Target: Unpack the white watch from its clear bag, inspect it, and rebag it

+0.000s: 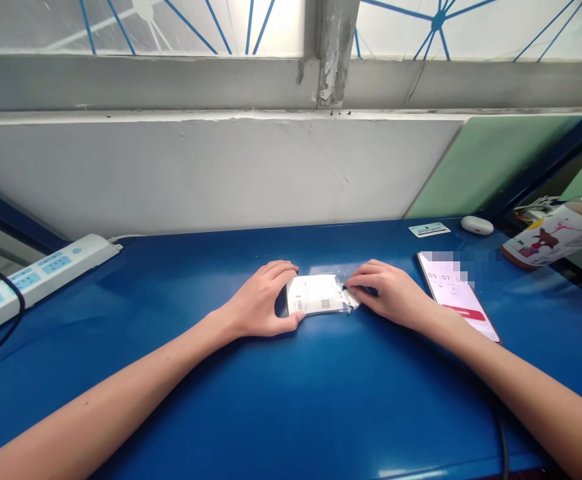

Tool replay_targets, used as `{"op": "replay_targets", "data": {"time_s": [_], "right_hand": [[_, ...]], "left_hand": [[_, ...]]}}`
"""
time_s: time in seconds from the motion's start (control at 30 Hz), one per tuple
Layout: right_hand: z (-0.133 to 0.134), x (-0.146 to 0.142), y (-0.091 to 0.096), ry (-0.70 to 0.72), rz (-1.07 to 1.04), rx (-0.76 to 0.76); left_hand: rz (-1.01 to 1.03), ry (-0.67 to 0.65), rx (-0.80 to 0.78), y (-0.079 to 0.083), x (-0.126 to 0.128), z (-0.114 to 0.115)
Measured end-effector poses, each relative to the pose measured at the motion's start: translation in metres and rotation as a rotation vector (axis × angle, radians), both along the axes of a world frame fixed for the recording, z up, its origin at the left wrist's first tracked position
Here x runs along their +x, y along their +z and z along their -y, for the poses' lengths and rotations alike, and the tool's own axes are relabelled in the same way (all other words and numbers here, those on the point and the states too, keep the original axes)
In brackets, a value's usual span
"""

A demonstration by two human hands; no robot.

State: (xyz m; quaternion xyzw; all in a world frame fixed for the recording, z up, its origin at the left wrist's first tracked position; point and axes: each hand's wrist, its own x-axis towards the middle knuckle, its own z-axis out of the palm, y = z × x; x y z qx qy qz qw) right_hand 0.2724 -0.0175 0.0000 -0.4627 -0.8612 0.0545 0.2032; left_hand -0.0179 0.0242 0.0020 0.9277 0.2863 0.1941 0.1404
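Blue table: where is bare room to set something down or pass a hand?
Bare: the blue table between the power strip and the left hand; the near part in front of the white packet; the strip behind it. Crowded: right of the right hand, with phone, card, white case, bottle.
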Motion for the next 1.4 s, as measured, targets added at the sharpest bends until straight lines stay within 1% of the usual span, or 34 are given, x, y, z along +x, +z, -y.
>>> {"op": "replay_targets", "data": {"time_s": [0.17,0.3,0.4,0.57,0.73,0.87,1.03,1.17,1.27,1.4], "right_hand": [[0.001,-0.001,-0.003,0.041,-0.011,-0.045],[0.002,-0.002,-0.002,0.02,-0.03,-0.072],[0.001,-0.002,-0.001,0.03,-0.019,-0.052],[0.001,-0.004,0.001,0.119,0.015,0.007],[0.004,-0.006,0.002,0.127,-0.031,0.015],[0.004,-0.006,-0.002,0.109,-0.061,0.01],[0.005,-0.009,-0.009,0.07,-0.148,-0.083],[0.007,-0.013,-0.013,0.063,-0.224,-0.115],[0.008,-0.015,-0.013,0.092,-0.235,-0.088],[0.007,-0.014,-0.007,0.135,-0.152,0.034]], "left_hand": [[-0.065,-0.033,0.015,0.002,-0.001,0.0],[-0.103,-0.06,0.033,0.002,-0.002,0.001],[-0.118,-0.069,0.034,0.003,-0.002,0.001],[-0.143,-0.022,0.017,0.002,0.0,0.001],[-0.105,0.004,-0.008,0.0,0.001,0.0],[-0.047,-0.035,0.005,-0.001,0.001,-0.001],[0.006,-0.078,0.015,-0.003,0.0,-0.002],[0.017,-0.105,0.03,-0.002,0.001,-0.002],[0.008,-0.105,0.042,-0.001,0.001,-0.001],[-0.004,-0.082,0.055,-0.001,0.0,0.0]]}}
